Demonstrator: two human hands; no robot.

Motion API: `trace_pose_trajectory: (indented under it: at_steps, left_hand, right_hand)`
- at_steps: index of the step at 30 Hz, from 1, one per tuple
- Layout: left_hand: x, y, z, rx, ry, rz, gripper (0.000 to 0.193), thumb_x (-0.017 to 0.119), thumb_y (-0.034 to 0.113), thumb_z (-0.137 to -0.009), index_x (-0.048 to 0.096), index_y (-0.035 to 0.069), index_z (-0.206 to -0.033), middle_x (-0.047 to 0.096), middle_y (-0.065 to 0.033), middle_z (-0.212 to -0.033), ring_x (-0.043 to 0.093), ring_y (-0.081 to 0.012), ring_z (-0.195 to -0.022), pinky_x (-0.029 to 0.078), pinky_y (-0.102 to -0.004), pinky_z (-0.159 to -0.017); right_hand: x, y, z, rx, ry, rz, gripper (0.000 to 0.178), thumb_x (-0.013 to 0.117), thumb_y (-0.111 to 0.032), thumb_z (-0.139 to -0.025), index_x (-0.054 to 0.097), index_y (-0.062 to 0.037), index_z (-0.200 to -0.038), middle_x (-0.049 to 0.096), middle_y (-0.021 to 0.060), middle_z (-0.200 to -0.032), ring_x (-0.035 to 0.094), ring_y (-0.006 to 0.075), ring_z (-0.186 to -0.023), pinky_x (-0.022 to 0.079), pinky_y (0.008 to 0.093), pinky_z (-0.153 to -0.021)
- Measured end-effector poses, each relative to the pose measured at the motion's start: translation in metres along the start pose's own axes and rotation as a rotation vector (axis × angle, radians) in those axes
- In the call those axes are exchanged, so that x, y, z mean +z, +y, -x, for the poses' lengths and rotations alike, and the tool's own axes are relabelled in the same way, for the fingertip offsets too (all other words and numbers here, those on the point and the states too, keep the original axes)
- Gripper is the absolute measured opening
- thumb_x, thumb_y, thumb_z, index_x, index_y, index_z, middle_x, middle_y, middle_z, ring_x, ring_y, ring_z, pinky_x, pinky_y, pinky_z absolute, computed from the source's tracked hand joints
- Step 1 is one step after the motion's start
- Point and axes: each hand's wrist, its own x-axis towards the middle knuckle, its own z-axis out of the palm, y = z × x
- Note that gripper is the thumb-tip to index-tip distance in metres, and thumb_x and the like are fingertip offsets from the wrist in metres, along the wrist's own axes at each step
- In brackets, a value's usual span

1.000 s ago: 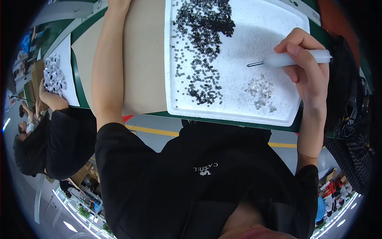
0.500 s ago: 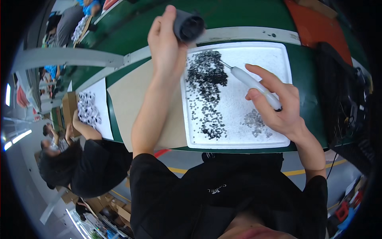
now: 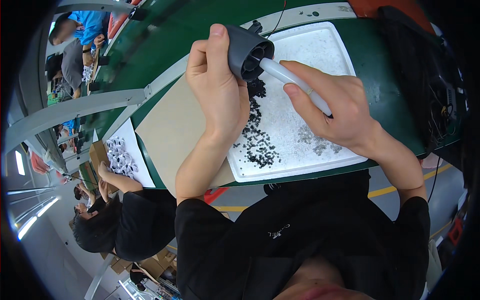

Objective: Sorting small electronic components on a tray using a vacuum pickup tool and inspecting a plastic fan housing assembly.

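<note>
The left hand (image 3: 217,90) is wrapped round a dark grey hollow part (image 3: 241,45), holding it above the upper left of a white tray (image 3: 312,55), with its open, ribbed end turned toward the right hand. The right hand (image 3: 345,107) pinches a white pen-shaped tool (image 3: 290,80) between thumb and forefinger, the shaft slanting up to the left and its front end at the mouth of the part; the tip is hidden, so how far it goes in I cannot tell. In the tray, small black rings (image 3: 256,89) run down the left side, partly covered by the left hand, while a looser patch of small clear rings (image 3: 317,142) lies below the right hand. A beige sheet (image 3: 167,120) sits left of the tray on the green table (image 3: 382,115); farther left, a co-worker in black (image 3: 145,220) reaches beside white pieces (image 3: 120,157) lying on a white sheet (image 3: 142,167)
</note>
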Motion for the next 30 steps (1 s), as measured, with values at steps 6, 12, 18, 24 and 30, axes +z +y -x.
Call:
trace_pose_trajectory:
  at_steps: [6,12,18,24,30]
  left_hand:
    - [0.005,-0.006,0.009,0.105,0.083,-0.054,0.03,0.07,0.023,-0.095,0.055,0.006,-0.075,0.058,0.001,-0.071,0.047,-0.0022,-0.063,0.039,-0.0194,-0.058]
    - [0.007,-0.006,0.01,0.193,0.075,-0.044,0.028,0.07,0.021,-0.095,0.054,0.005,-0.076,0.058,0.0018,-0.071,0.046,-0.0013,-0.063,0.038,-0.0188,-0.058]
    - [0.007,0.001,0.011,0.25,0.043,-0.015,0.026,0.071,0.017,-0.094,0.054,0.005,-0.078,0.059,0.002,-0.073,0.046,-0.0012,-0.065,0.039,-0.0189,-0.06]
    - [0.0,0.012,-0.003,0.203,0.044,0.018,0.026,0.069,0.021,-0.095,0.054,0.005,-0.08,0.06,-0.0006,-0.075,0.05,-0.0044,-0.065,0.042,-0.0205,-0.061]
    - [0.005,0.043,0.002,-0.264,0.057,0.242,0.041,0.057,0.04,-0.099,0.059,0.0,-0.092,0.066,-0.012,-0.088,0.068,-0.0215,-0.083,0.057,-0.0317,-0.08]
  right_hand:
    - [0.0,-0.011,0.004,-0.051,-0.102,0.251,0.034,0.072,-0.005,-0.086,0.064,0.0078,-0.116,0.066,0.0102,-0.069,0.06,0.0155,-0.048,0.044,0.0265,-0.044]
    - [0.009,-0.009,0.003,-0.066,-0.072,0.266,0.038,0.074,-0.005,-0.084,0.063,0.0086,-0.117,0.062,0.0082,-0.064,0.056,0.0146,-0.046,0.042,0.0273,-0.042]
    - [0.009,-0.001,-0.003,-0.162,-0.011,0.219,0.038,0.075,-0.002,-0.082,0.063,0.0085,-0.117,0.064,0.0089,-0.066,0.059,0.015,-0.048,0.044,0.027,-0.044]
    - [0.007,-0.001,-0.021,-0.141,-0.016,0.202,0.036,0.075,-0.002,-0.082,0.065,0.009,-0.115,0.069,0.0119,-0.073,0.064,0.015,-0.053,0.047,0.0247,-0.047]
    - [-0.007,0.012,-0.006,-0.223,-0.017,0.06,0.034,0.074,-0.002,-0.081,0.067,0.0078,-0.113,0.073,0.0148,-0.084,0.067,0.0161,-0.059,0.049,0.0238,-0.052]
